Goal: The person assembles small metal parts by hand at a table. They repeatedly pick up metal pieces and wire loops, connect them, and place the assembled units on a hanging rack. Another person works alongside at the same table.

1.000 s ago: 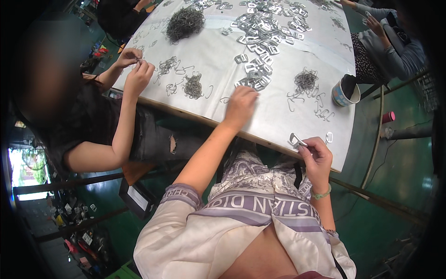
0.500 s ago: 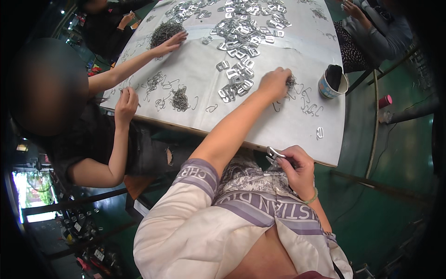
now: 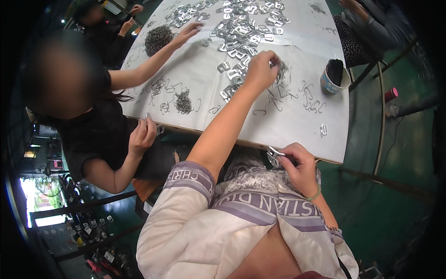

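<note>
My left hand [image 3: 262, 69] is out over the table, fingers closed on a tangle of thin bent wire hooks [image 3: 284, 73] that looks smeared by motion. More loose wire hooks [image 3: 313, 104] are strewn to the right of it. Close to my body, just off the table's front edge, my right hand [image 3: 299, 167] pinches a silver metal buckle [image 3: 274, 157] between thumb and fingers. What lies behind its curled fingers is hidden. A long heap of silver buckles [image 3: 239, 39] runs down the middle of the table, left of my left hand.
A single buckle [image 3: 324, 129] lies near the right front corner. A cup [image 3: 335, 81] holding something black stands at the right edge. At my left, a co-worker's hand [image 3: 186, 36] reaches past a round wire heap [image 3: 158, 41]. Other people sit at the far sides.
My left hand has drawn back a little to the left and up, and the wire hooks under it have shifted and spread. My right hand keeps its buckle. The co-worker's arms have moved right.
</note>
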`<action>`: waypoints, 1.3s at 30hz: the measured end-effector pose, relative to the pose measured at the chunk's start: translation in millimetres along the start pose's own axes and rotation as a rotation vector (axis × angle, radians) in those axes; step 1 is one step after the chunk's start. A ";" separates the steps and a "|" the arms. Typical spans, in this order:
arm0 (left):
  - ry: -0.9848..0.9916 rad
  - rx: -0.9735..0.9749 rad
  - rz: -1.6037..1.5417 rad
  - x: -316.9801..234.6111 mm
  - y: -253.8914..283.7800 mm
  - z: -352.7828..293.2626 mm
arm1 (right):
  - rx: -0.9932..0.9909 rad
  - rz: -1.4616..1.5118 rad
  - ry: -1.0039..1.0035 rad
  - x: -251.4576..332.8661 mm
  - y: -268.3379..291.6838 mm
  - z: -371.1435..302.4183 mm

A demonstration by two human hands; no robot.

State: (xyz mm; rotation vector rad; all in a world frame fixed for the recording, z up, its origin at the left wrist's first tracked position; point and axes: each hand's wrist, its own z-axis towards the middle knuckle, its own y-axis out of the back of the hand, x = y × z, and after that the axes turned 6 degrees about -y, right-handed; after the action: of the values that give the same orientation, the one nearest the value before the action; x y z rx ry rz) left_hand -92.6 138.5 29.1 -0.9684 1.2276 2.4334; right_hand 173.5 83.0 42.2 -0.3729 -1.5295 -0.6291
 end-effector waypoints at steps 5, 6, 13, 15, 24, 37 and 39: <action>-0.088 0.030 -0.029 -5.6 -27.5 9.3 | 0.025 -0.043 0.015 -4.2 1.3 -2.6; -0.155 0.140 0.023 -7.5 -37.3 6.4 | 0.020 -0.039 0.023 -4.5 1.1 -2.6; -0.664 0.350 0.198 0.1 -78.5 -38.7 | 0.033 -0.046 0.037 1.7 0.1 0.2; -0.589 0.465 0.266 2.2 -67.2 -49.0 | 0.034 -0.059 0.039 0.3 0.9 -1.6; -0.479 0.551 0.325 -26.7 -38.1 -50.1 | 0.019 -0.035 0.033 -2.7 2.2 1.5; -0.525 0.562 0.357 -17.6 -71.2 -52.3 | 0.023 -0.055 0.070 -3.4 1.4 -5.8; -0.482 0.551 0.321 -13.9 -56.1 -61.5 | 0.017 -0.044 0.071 -5.8 1.8 -4.7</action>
State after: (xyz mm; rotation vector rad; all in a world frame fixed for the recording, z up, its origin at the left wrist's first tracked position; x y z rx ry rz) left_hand -27.1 125.7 -22.7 -0.0315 1.8005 2.1386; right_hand 178.7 82.5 36.6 -0.3013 -1.4777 -0.6564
